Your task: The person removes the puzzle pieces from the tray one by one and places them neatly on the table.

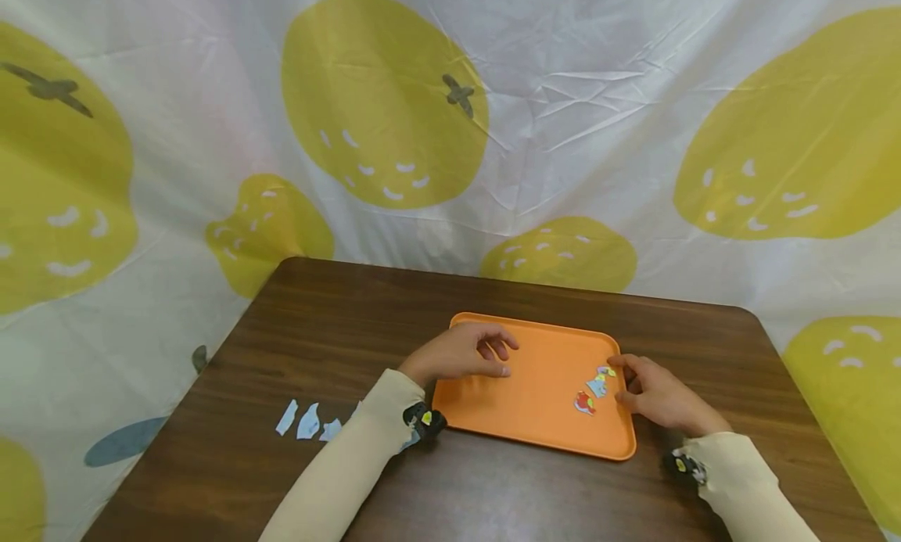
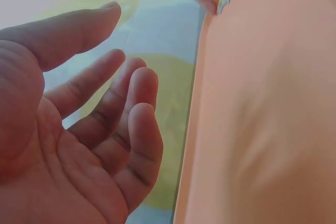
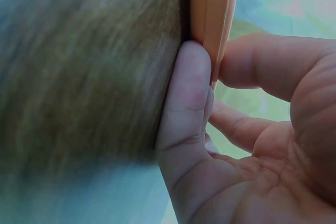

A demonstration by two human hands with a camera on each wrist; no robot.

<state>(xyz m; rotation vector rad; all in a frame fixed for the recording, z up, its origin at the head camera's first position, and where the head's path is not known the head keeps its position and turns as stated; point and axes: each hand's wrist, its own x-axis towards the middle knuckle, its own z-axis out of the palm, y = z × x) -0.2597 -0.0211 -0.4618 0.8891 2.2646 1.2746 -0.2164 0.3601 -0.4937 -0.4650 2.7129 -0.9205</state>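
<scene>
Two hands at an orange tray (image 1: 524, 389) on a wooden counter (image 1: 521, 487). The tray lies between the hands, and we note the different state of each. At its right end the right hand (image 1: 658, 393) has the rim (image 3: 220, 14) pinched between its digits, one of them on the counter side, as the right wrist view shows. Over its left part hangs the left hand (image 1: 468, 350), thumb and loosely bent fingers apart, holding nothing. Inside the tray, near the right hand, we find three small scraps, probably paper: a red one (image 1: 584, 403), a pale-blue one (image 1: 597, 385) and a yellowish one (image 1: 606, 371). Several pale scraps (image 1: 308, 421) lie on the counter to the left, at least one partly hidden by the left sleeve (image 1: 338, 456).

We judge the step in hand to be the steadying or setting of the tray, one end gripped and the other free. Whether the gripped end is raised we cannot tell. The next move, in our judgement, calls for a level tray, since light scraps could slide; were it to be shifted, the left hand would best take the opposite rim. Were the pale scraps wanted instead, that hand would need to reach back and pinch each by an edge.
</scene>
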